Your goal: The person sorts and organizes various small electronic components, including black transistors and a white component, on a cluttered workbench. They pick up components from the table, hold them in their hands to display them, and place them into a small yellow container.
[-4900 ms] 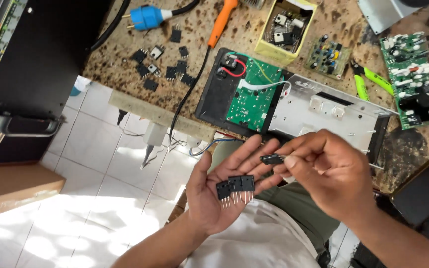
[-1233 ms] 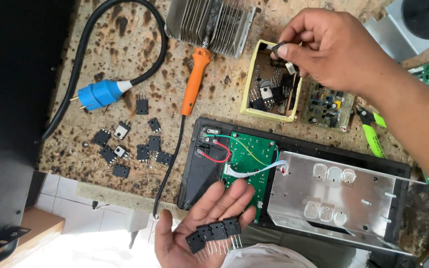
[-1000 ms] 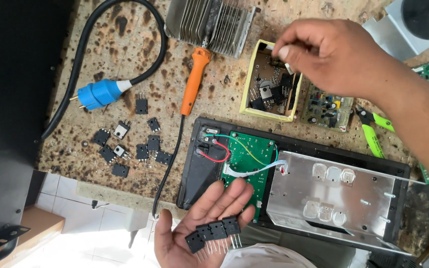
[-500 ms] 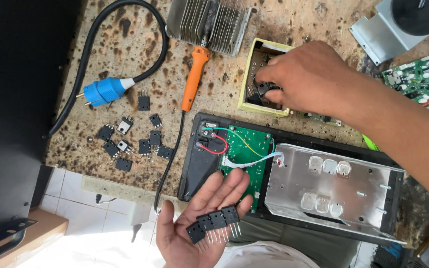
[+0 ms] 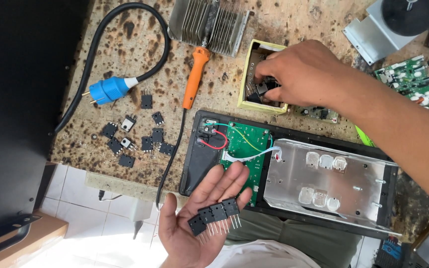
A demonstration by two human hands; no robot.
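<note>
As fingers (image 5: 266,87) pinch: transistors (image 5: 214,214) on open palm (image 5: 194,228).

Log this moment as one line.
left hand: open, four black transistors on palm | right hand: fingers inside yellow box | orange soldering iron: idle

A small open cardboard box (image 5: 247,74) with pale yellow walls stands on the speckled worktop, far of the opened black device and just right of the orange-handled tool. It is rectangular, upright, and holds dark electronic parts; the person's right hand (image 5: 299,74) reaches into it, fingers inside its opening. At the near right edge of the scene, a small blue label (image 5: 388,248) shows on a dark object, partly cut off. No screens or signs are visible.
</note>
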